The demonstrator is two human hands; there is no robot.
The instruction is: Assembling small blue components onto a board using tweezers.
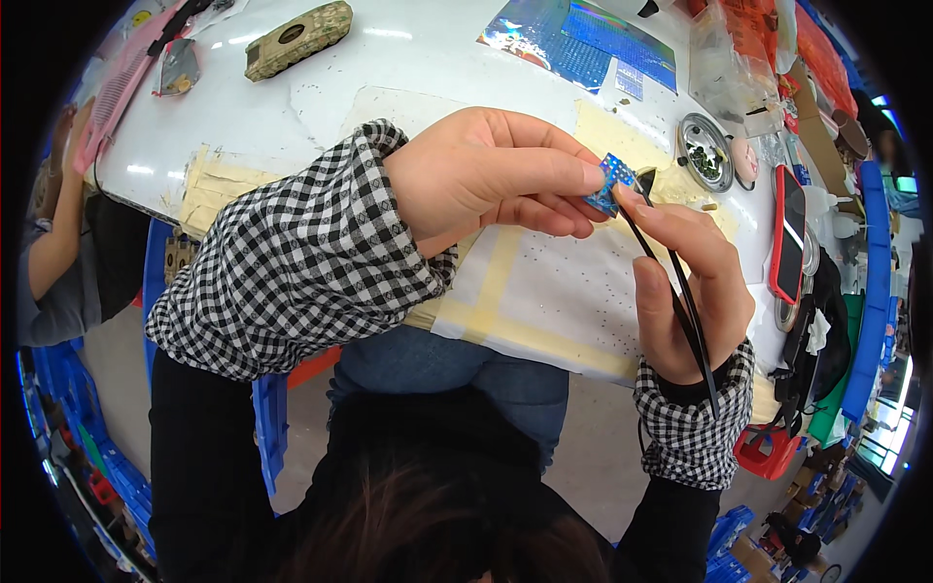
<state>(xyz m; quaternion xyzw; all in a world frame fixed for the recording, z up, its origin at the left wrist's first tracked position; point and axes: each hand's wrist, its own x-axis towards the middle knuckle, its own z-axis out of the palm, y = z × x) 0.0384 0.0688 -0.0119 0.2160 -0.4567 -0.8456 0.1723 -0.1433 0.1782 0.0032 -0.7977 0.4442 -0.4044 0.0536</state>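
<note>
My left hand is closed, pinching a small shiny blue sheet dotted with light spots between thumb and fingers. In my right hand is a pair of black tweezers, with the tips up beside the blue sheet's right edge. The fingers of my right hand come close to the sheet; I cannot tell whether they touch it. Both hands are above a white paper strewn with tiny specks and edged with yellowish tape. What the tweezer tips grip, if anything, is too small to make out.
A round metal tin with dark green bits stands right of my hands, near a red-cased phone. Shiny blue sheets and a camouflage-patterned case lie on the far side. Another person's arm shows at left.
</note>
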